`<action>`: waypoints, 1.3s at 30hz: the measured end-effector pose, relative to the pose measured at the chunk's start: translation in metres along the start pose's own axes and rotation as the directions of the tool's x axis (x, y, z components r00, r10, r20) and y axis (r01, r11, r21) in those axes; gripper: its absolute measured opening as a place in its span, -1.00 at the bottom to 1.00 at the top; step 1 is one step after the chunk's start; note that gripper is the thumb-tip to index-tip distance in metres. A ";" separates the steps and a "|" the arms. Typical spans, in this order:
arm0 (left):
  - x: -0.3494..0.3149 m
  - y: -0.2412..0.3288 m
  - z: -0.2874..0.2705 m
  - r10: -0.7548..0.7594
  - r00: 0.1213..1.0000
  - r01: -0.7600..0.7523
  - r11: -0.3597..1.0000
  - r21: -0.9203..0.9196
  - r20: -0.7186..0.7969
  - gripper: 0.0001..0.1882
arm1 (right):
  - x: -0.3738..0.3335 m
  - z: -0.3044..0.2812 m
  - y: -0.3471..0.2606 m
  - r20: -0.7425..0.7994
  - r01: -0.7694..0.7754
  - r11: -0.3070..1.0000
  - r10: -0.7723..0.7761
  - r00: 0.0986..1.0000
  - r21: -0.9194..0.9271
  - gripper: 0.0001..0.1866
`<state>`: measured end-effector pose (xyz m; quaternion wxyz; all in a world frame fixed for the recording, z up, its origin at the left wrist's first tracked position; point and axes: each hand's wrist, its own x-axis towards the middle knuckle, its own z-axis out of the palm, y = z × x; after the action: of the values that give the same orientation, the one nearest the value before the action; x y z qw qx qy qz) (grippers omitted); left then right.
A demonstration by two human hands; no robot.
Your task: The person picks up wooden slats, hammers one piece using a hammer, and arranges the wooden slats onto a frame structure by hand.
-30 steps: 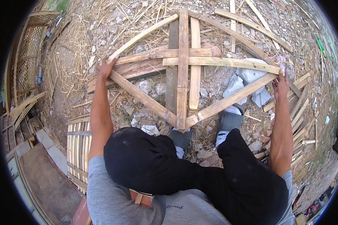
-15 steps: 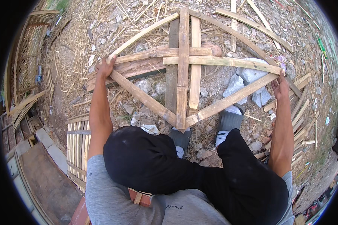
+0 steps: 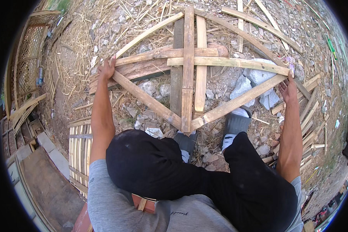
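Straw-littered, stony ground (image 3: 62,100) spreads all around the person. On it, in front of the bent knees, is a large kite-shaped wooden frame (image 3: 187,77), its lower point close above the left sandal (image 3: 187,142). One upright strip (image 3: 188,38) runs down its middle, and two overlapping strips (image 3: 239,64) cross it from corner to corner. The person's black trousers (image 3: 154,166) fill the near side. Behind the frame's left half lies a reddish log (image 3: 143,69); a dark board (image 3: 177,87) and a paler board (image 3: 200,85) stand out on either side of the upright. Pale stones (image 3: 241,91) show through the right half, above the right sandal (image 3: 236,123). The left hand (image 3: 106,69) is at the frame's left corner, its grip pinching the meeting strips. The right hand (image 3: 288,89) is at the right corner, fingertips against the strip ends; whether that grip is pressed together cannot be told. Smallest is a green scrap (image 3: 331,48) at the far right.
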<state>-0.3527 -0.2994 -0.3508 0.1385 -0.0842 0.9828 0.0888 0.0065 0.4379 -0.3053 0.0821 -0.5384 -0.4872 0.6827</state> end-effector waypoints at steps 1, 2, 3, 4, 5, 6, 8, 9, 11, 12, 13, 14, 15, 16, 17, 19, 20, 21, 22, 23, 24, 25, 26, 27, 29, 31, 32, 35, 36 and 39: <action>-0.002 0.004 0.001 -0.010 1.000 0.010 1.000 0.027 -0.006 -0.17 | 0.000 -0.001 0.000 -0.007 -0.005 1.000 0.005 1.000 -0.012 -0.17; -0.003 0.005 -0.001 -0.021 1.000 0.022 0.998 0.056 -0.014 -0.18 | 0.001 -0.001 0.000 -0.007 -0.005 1.000 0.005 1.000 -0.012 -0.17; -0.004 0.005 -0.002 -0.021 1.000 0.022 0.998 0.056 -0.014 -0.18 | 0.001 -0.001 0.000 -0.008 -0.010 1.000 0.010 1.000 -0.020 -0.15; -0.004 0.006 -0.004 -0.019 1.000 0.019 0.997 0.068 -0.011 -0.16 | 0.001 -0.002 -0.001 -0.011 -0.015 0.999 0.015 1.000 -0.029 -0.14; -0.006 0.008 -0.005 -0.016 1.000 0.017 0.997 0.080 -0.007 -0.14 | -0.003 0.001 -0.002 -0.011 -0.016 0.999 0.016 1.000 -0.030 -0.14; -0.008 0.010 -0.006 -0.016 1.000 0.017 0.997 0.081 -0.006 -0.14 | -0.006 0.004 -0.002 -0.028 -0.019 0.999 0.018 0.999 -0.035 -0.24; -0.009 0.011 -0.007 -0.046 0.999 0.045 0.993 0.106 0.008 -0.10 | -0.009 0.007 -0.003 -0.042 -0.022 0.999 0.020 0.999 -0.040 -0.34; -0.009 0.009 -0.009 -0.047 0.999 0.046 0.993 0.107 0.007 -0.10 | -0.010 0.007 -0.003 -0.045 -0.028 0.999 0.027 0.999 -0.037 -0.34; -0.008 0.009 -0.010 -0.028 0.999 0.026 0.994 0.110 0.019 -0.09 | -0.008 0.006 -0.003 -0.049 -0.035 0.999 0.033 0.998 -0.034 -0.34; -0.008 0.010 -0.009 -0.027 0.999 0.025 0.994 0.109 0.021 -0.09 | -0.007 0.004 -0.002 -0.027 -0.033 0.998 0.032 0.999 -0.046 -0.20; -0.009 0.012 -0.007 -0.023 1.000 0.021 0.993 0.117 0.015 -0.10 | -0.006 0.001 -0.001 -0.005 -0.032 0.998 0.031 0.999 -0.058 -0.05; -0.009 0.012 -0.006 -0.020 1.000 0.018 0.992 0.125 0.008 -0.10 | -0.006 0.001 -0.001 -0.007 -0.031 0.998 0.031 0.999 -0.059 -0.05; -0.008 0.013 -0.004 -0.018 1.000 0.016 0.992 0.123 0.010 -0.10 | -0.006 0.000 -0.001 -0.012 -0.041 0.997 0.041 0.999 -0.062 -0.03; -0.007 0.015 -0.002 -0.021 1.000 0.018 0.990 0.138 0.021 -0.12 | -0.007 -0.001 -0.001 -0.019 -0.051 0.997 0.050 0.999 -0.065 -0.01; -0.003 0.009 -0.002 -0.030 0.999 0.026 0.987 0.157 0.024 -0.14 | -0.009 0.003 -0.001 -0.015 -0.052 0.997 0.051 0.999 -0.064 -0.01; 0.003 -0.003 -0.003 -0.016 0.999 0.012 0.995 0.103 0.033 -0.11 | -0.014 0.008 -0.002 0.007 -0.046 0.995 0.047 0.999 -0.091 0.03; 0.006 -0.007 -0.002 0.003 0.999 -0.005 0.999 0.047 0.045 -0.09 | -0.015 0.008 -0.002 0.009 -0.046 0.995 0.047 0.999 -0.091 0.03; 0.009 -0.011 -0.001 0.002 0.999 -0.004 0.999 0.048 0.043 -0.09 | -0.016 0.009 -0.002 0.010 -0.047 0.994 0.048 0.999 -0.095 0.02; 0.012 -0.015 0.000 0.002 0.999 -0.004 0.999 0.044 0.041 -0.11 | -0.017 0.010 -0.002 0.013 -0.047 0.994 0.049 0.999 -0.100 0.02; 0.014 -0.015 0.002 0.004 0.999 -0.006 0.999 0.039 0.042 -0.14 | -0.017 0.010 -0.002 0.011 -0.047 0.994 0.049 0.999 -0.100 0.02; 0.015 -0.017 0.003 0.004 0.999 -0.006 0.999 0.038 0.043 -0.14 | -0.017 0.009 -0.002 0.009 -0.047 0.994 0.049 0.999 -0.099 0.02; 0.017 -0.018 0.004 0.009 0.999 -0.010 0.999 0.035 0.044 -0.14 | -0.017 0.009 -0.002 0.008 -0.048 0.994 0.049 0.999 -0.098 0.01; 0.017 -0.017 0.005 0.015 0.999 -0.016 0.999 0.031 0.047 -0.15 | -0.017 0.009 -0.002 0.006 -0.048 0.994 0.048 0.999 -0.099 0.01; 0.017 -0.017 0.006 0.015 0.999 -0.017 0.999 0.030 0.048 -0.15 | -0.018 0.009 -0.003 -0.001 -0.046 0.993 0.046 0.999 -0.107 0.01; 0.018 -0.017 0.005 0.010 0.998 -0.011 1.000 0.011 0.061 -0.15 | -0.019 0.010 -0.003 -0.007 -0.045 0.992 0.044 0.999 -0.114 0.01; 0.017 -0.017 0.004 0.009 0.998 -0.009 1.000 0.004 0.061 -0.15 | -0.019 0.010 -0.002 -0.016 -0.041 0.993 0.039 0.999 -0.109 0.01; 0.017 -0.017 0.004 0.008 0.998 -0.008 1.000 -0.004 0.063 -0.16 | -0.020 0.011 -0.002 -0.015 -0.041 0.993 0.039 0.999 -0.110 0.01; 0.013 -0.015 0.004 0.007 0.999 -0.006 1.000 -0.017 0.054 -0.16 | -0.020 0.011 -0.002 -0.024 -0.047 0.994 0.044 0.999 -0.100 0.00; 0.013 -0.013 0.004 0.007 0.998 -0.006 1.000 -0.018 0.055 -0.16 | -0.019 0.009 -0.002 -0.020 -0.047 0.994 0.045 0.999 -0.102 0.00; 0.011 -0.012 0.004 -0.004 0.999 0.005 1.000 -0.014 0.052 -0.17 | -0.016 0.007 -0.001 -0.012 -0.043 0.994 0.042 0.999 -0.102 0.00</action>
<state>-0.3602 -0.3120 -0.3596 0.1636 -0.0850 0.9780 0.0973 0.0074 0.4244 -0.2945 0.0421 -0.5554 -0.5095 0.6558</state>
